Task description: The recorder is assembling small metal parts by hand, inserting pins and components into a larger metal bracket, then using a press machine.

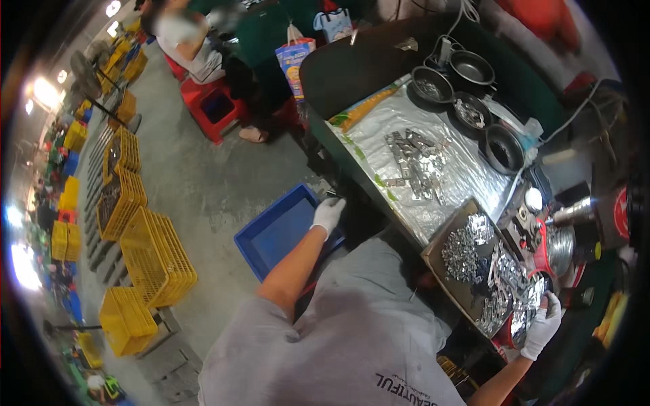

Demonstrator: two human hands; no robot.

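My two white-gloved hands are spread wide at a dark surface (352, 74), one at a blue bin, one at a tray of metal parts.

Largest first: the surface lies ahead of both hands. The blue bin (274, 233) sits on the floor just below my left hand (329, 214), whose curled fingers reach its far rim; whether they grip anything I cannot tell. The metal tray (440, 260), heaped with small shiny metal pieces (464, 250), lies just left of my right hand (544, 325), which closes loosely on pieces at its near end.

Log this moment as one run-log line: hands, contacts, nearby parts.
left hand: gloved, over blue tray, holding small dark item | right hand: gloved, on shiny metal parts | flat tray of metal pieces beside it
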